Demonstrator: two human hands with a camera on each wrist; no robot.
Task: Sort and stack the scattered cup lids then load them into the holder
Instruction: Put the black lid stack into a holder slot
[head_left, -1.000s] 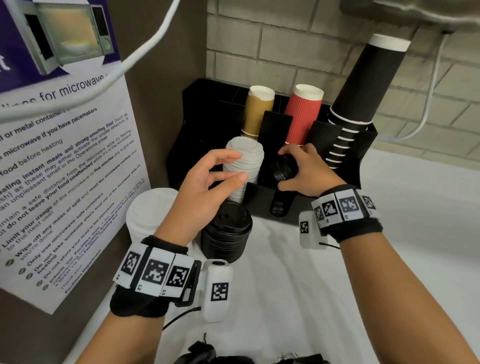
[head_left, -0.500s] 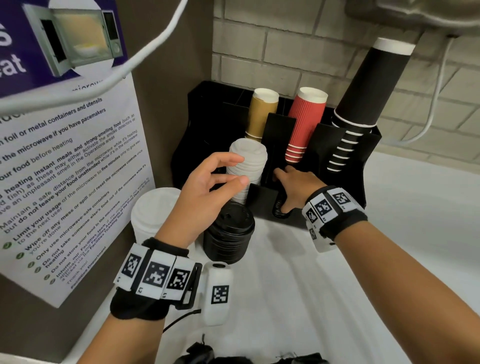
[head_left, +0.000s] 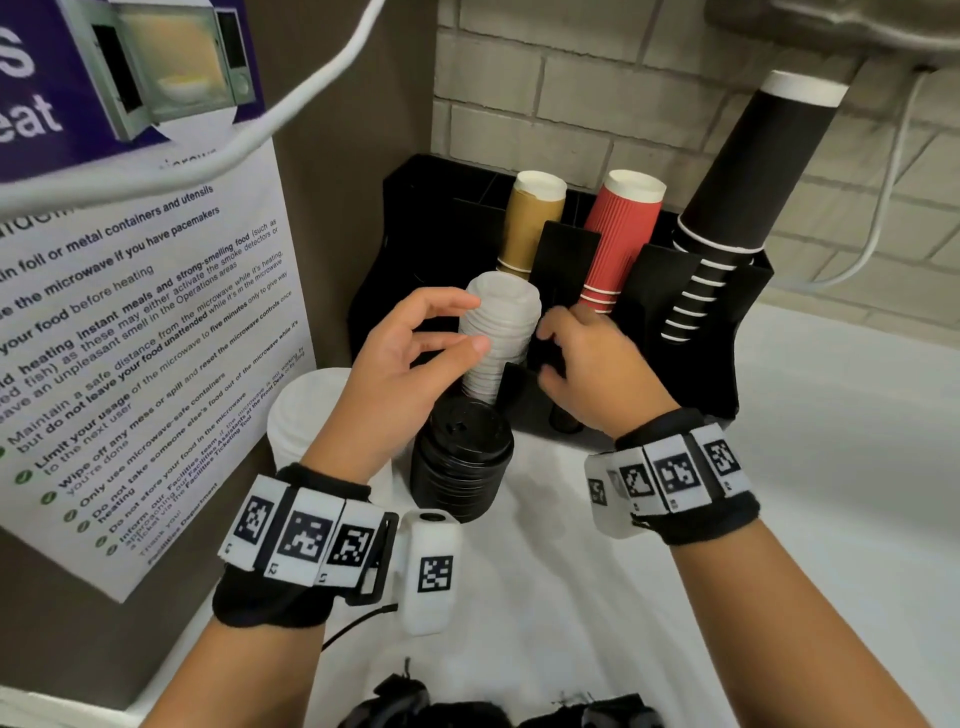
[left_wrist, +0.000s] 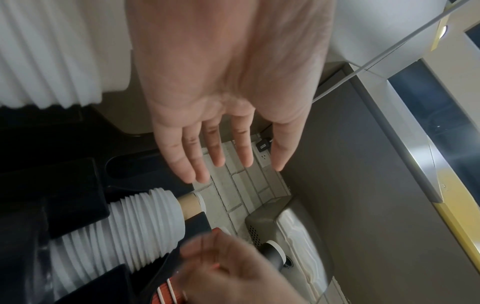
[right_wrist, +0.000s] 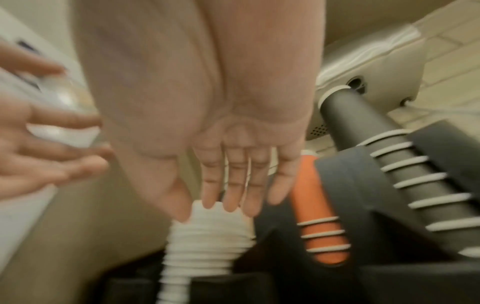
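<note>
Lids, black (head_left: 462, 457), stand stacked on the bench (head_left: 779, 493) nearest; left hand (head_left: 410, 364) hovers above, grip relaxed, empty; right hand (head_left: 597, 374), fingers straight, empty, fronts the holder (head_left: 691, 364); white lids (head_left: 501, 332) fill its front slot.

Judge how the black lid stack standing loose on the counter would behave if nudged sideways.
The black lid stack stands free on the counter, so it would probably slide easily. Its separate nested lids may shear or lean. It looks squat, so outright toppling seems less likely.
</note>
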